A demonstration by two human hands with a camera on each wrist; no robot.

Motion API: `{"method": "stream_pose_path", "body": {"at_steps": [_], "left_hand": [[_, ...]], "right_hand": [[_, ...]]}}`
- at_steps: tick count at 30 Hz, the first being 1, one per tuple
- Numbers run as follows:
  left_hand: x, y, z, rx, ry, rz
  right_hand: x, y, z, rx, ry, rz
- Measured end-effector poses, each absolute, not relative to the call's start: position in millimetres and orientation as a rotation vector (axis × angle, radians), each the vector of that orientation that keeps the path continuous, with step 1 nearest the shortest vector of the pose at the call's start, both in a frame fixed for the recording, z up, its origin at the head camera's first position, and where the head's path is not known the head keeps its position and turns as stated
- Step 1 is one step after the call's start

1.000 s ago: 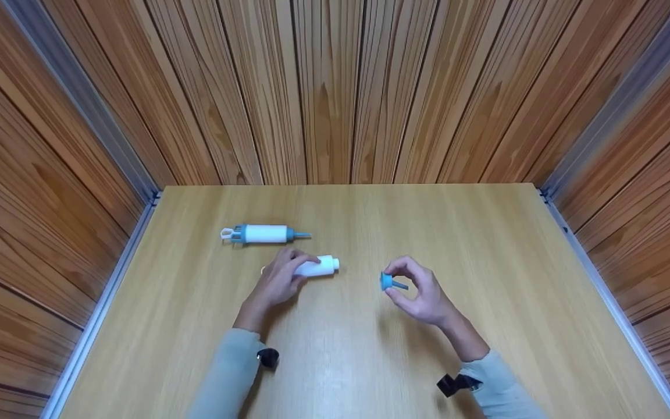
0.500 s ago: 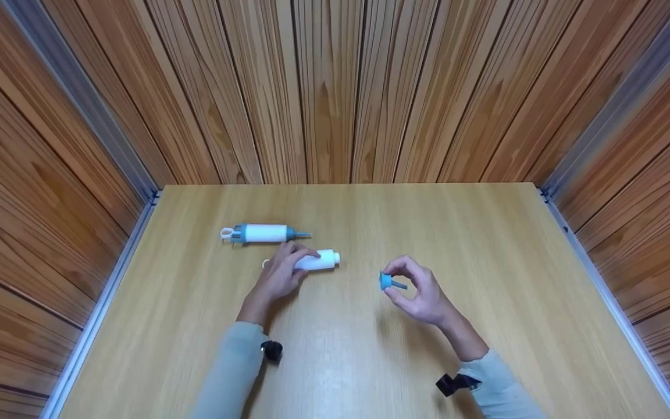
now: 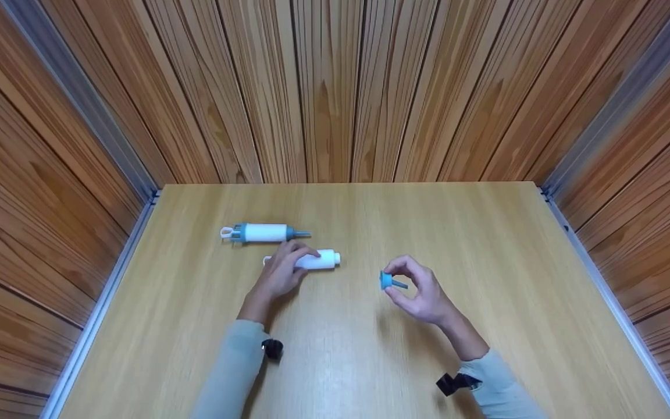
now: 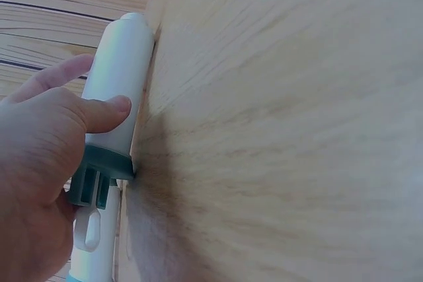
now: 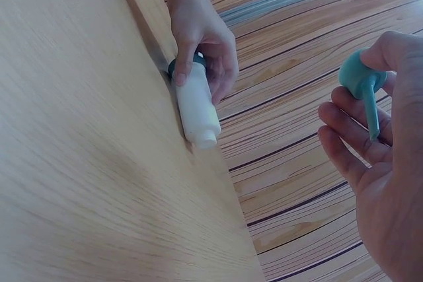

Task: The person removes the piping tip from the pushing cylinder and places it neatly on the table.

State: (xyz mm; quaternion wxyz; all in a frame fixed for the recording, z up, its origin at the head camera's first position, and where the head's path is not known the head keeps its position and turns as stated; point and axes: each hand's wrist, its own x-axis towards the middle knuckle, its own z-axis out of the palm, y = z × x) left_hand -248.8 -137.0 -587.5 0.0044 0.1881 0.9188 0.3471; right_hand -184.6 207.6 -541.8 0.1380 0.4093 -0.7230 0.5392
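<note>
A white cylinder (image 3: 324, 259) with a narrow white neck lies on the table, its neck pointing right. My left hand (image 3: 280, 272) grips it around the body. In the left wrist view the cylinder (image 4: 119, 77) has a dark green collar (image 4: 104, 166) and a white loop handle (image 4: 87, 229) at its back end. My right hand (image 3: 422, 294) pinches a blue-green nozzle cap (image 3: 387, 281) above the table, its thin spout pointing right, toward the palm. The cap (image 5: 360, 74) shows between thumb and fingers in the right wrist view.
Just behind my left hand lies a second white cylinder (image 3: 266, 233) with a blue-green collar, loop handle and nozzle. Wood-panelled walls stand at the back and sides of the table (image 3: 335, 361), with metal rails (image 3: 102, 302) along its side edges.
My left hand and the white cylinder have shifted slightly toward the back of the table, closer to the second cylinder. The right hand has stayed almost still with the cap.
</note>
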Motion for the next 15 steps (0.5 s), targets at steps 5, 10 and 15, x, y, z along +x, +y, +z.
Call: {"method": "stream_pose_path", "body": {"at_steps": [5, 10, 15], "left_hand": [[-249.3, -136.4, -587.2, 0.57, 2.883, 1.096], [-249.2, -135.7, -588.3, 0.536, 2.887, 1.124], [-248.6, -136.0, -590.9, 0.555, 2.908, 1.132]], "right_hand": [[-185.3, 207.9, -542.3, 1.174, -2.101, 1.555], [-185.4, 208.1, -542.6, 1.16, -2.122, 1.559], [-184.8, 208.1, -541.4, 1.155, -2.115, 1.573]]}}
